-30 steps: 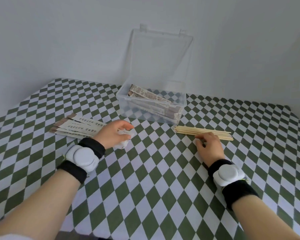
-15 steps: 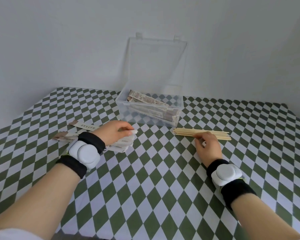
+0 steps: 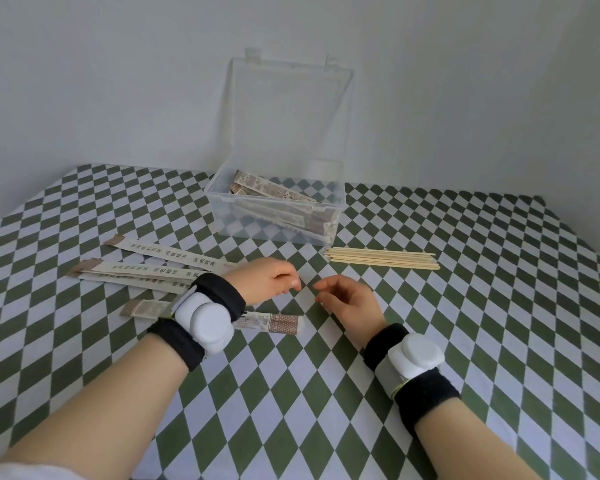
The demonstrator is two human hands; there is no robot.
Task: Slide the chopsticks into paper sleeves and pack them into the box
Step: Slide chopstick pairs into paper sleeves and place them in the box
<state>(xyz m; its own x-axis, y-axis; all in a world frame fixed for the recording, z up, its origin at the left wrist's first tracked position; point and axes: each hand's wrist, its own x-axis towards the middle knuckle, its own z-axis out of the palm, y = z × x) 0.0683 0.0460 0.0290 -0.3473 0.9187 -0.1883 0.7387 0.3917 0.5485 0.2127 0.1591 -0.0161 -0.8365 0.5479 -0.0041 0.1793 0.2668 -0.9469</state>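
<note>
The clear plastic box [image 3: 219,199] stands at the back middle with its lid [image 3: 291,109] upright, and several sleeved chopsticks [image 3: 284,206] lie inside. Bare wooden chopsticks [image 3: 381,262] lie in a bundle to the right of the box front. Empty paper sleeves [image 3: 146,268] are spread out on the left. Another sleeve [image 3: 278,323] lies nearer to me, partly under my left wrist. My left hand [image 3: 267,278] hovers with curled fingers and holds nothing I can see. My right hand [image 3: 347,301] is close beside it, loosely open and empty.
A green and white checked cloth [image 3: 465,341] covers the table. A plain wall [image 3: 118,81] rises right behind the box. Both wrists wear black bands with white devices [image 3: 205,322].
My left hand pulled a sleeve toward me and let it go on the cloth. My right hand left the chopstick bundle and moved left toward my left hand.
</note>
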